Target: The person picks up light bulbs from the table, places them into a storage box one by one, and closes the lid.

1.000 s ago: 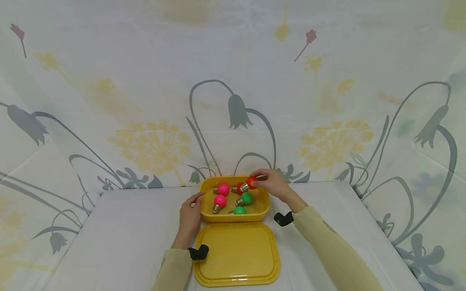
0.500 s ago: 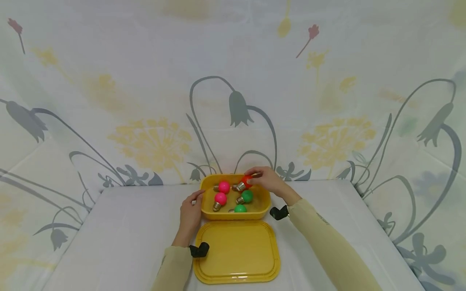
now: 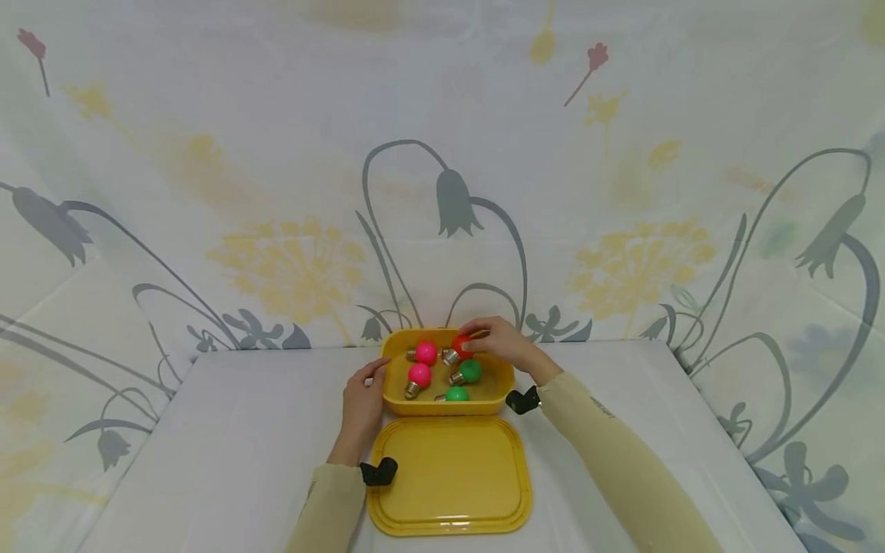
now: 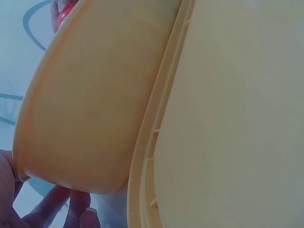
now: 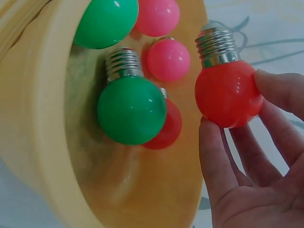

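Observation:
My right hand [image 3: 506,342] holds a red light bulb [image 5: 229,95] by its round globe between thumb and fingertips. The bulb's silver screw base points up in the right wrist view. It hangs over the back right of a yellow plastic box [image 3: 448,408]. Inside the box lie a second red bulb [image 5: 172,124], partly hidden, two green bulbs [image 5: 132,110] and two pink bulbs [image 3: 425,353]. At the box's left end, my left hand [image 3: 362,399] rests relaxed fingers against the outer wall and rim.
A yellow lid [image 3: 449,476] lies flat on the white tablecloth [image 3: 263,445], in front of the box. Close behind the box stands a flower-printed cloth backdrop [image 3: 442,92]. A dark wrist camera [image 3: 379,471] on the left arm overlaps the lid's left edge.
My right hand has moved a little left and lower over the box with the red bulb, which now covers most of the second red one. The left hand stays at the box's left end.

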Available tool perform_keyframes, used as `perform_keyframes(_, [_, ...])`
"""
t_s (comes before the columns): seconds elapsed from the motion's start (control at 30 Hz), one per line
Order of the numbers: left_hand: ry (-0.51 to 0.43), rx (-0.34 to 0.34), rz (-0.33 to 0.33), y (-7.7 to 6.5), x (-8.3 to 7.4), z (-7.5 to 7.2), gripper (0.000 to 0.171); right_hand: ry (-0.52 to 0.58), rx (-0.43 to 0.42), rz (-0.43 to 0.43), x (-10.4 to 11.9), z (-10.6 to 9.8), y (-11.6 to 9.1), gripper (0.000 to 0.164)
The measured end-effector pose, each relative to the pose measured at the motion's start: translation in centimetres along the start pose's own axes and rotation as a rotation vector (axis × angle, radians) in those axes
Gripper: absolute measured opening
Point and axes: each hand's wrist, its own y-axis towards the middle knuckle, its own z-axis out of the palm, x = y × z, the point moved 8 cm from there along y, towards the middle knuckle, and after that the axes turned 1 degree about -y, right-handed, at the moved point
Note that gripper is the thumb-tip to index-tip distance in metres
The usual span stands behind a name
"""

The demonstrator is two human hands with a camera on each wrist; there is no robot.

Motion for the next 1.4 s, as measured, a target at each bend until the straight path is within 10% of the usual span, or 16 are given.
perform_keyframes(1.4, [0.020,-0.016,0.041,0.0,-0.1,-0.2,0.031,-0.023,0.139,0.022,-0.9,2.8,2.5,0.027])
